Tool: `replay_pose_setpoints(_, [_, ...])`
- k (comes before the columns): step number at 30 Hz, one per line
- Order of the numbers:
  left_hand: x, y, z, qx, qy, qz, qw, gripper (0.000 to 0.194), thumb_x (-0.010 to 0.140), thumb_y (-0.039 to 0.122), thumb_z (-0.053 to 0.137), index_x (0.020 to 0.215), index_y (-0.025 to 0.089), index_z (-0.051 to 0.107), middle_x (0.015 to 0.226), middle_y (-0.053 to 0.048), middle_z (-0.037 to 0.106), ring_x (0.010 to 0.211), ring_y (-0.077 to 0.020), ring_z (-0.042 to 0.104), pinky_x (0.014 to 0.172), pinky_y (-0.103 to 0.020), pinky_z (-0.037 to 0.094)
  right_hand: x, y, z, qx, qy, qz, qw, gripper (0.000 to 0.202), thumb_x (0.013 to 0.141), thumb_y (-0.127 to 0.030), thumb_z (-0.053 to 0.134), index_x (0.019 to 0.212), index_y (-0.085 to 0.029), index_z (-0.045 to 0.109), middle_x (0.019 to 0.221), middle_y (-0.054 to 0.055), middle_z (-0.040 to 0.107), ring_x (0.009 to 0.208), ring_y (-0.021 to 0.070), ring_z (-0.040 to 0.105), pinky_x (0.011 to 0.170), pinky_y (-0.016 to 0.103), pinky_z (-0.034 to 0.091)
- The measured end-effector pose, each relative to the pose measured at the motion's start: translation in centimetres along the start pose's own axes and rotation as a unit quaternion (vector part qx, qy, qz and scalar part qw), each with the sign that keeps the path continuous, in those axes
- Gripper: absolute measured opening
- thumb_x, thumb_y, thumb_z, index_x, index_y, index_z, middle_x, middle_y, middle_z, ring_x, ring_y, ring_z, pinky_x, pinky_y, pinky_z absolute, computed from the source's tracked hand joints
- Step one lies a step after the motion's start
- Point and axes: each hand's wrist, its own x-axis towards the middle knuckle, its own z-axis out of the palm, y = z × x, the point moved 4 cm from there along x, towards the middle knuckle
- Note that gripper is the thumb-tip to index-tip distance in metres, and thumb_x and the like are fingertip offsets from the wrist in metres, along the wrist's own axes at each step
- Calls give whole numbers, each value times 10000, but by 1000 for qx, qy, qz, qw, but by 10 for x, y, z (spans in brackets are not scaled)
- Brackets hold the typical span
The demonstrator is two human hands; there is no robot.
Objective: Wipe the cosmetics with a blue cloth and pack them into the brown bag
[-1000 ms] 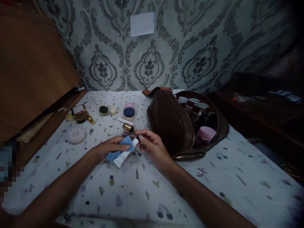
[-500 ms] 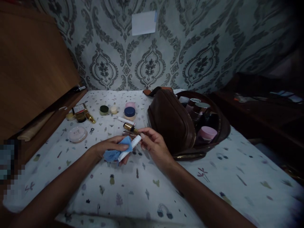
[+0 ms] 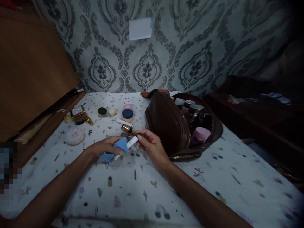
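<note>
My left hand is closed on a blue cloth, which it presses around a slim white tube. The far end of that tube sits between the thumb and fingers of my right hand, so both hands hold it at a tilt above the sheet. Just beyond my fingers lie a gold and black cosmetic tube and a thin white stick. Print on the white tube is too small to read.
A brown leather bag stands open at my right, holding several bottles and a pink-lidded jar. Small jars, including a blue-lidded one, stand behind my hands. A round clear-lidded compact lies left. A wooden panel borders the left.
My left hand and the cloth have slid a little down the white tube, towards the left. The whole view has shifted slightly; my right hand still grips the tube's end.
</note>
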Motion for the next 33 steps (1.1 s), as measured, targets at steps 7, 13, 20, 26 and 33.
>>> replay_pose_setpoints(7, [-5, 8, 5, 68, 33, 25, 997, 449, 582, 229, 823, 1019, 213, 720, 749, 13, 627, 638, -137, 526, 558, -193, 405, 2, -4, -2, -23, 1, -33, 999, 370, 731, -504, 775, 928, -213, 657, 638, -34, 552, 523, 94, 481, 464, 214, 355])
replay_pose_setpoints(13, [-8, -1, -10, 143, 79, 31, 986, 611, 542, 234, 862, 1127, 272, 689, 1003, -2, 687, 862, -216, 602, 706, -236, 464, 0, -11, -2, -42, 22, -74, 996, 403, 751, -573, 719, 890, -205, 632, 637, -36, 544, 513, 89, 456, 465, 212, 357])
replay_pose_setpoints(20, [-8, -9, -1, 33, 87, 3, 996, 426, 567, 367, 861, 909, 184, 685, 620, -2, 658, 538, -157, 563, 512, -229, 409, -29, -58, 7, -158, 34, -172, 972, 211, 877, -414, 625, 923, -213, 667, 752, 3, 576, 603, 114, 514, 541, 239, 418])
replay_pose_setpoints(26, [7, -10, 17, 44, 46, 33, 997, 363, 675, 482, 801, 680, 151, 652, 441, -1, 583, 431, -112, 507, 497, -212, 377, -57, -97, -5, -258, 27, -243, 935, 174, 929, -341, 585, 978, -216, 695, 836, 42, 607, 747, 153, 592, 606, 255, 472])
replay_pose_setpoints(33, [21, 6, 63, 80, 40, 77, 993, 376, 711, 422, 765, 956, 160, 651, 635, -15, 675, 623, -180, 633, 656, -281, 502, -87, -145, -40, -264, 88, -297, 913, 143, 952, -278, 556, 1032, -239, 668, 840, 21, 605, 672, 128, 604, 574, 249, 489])
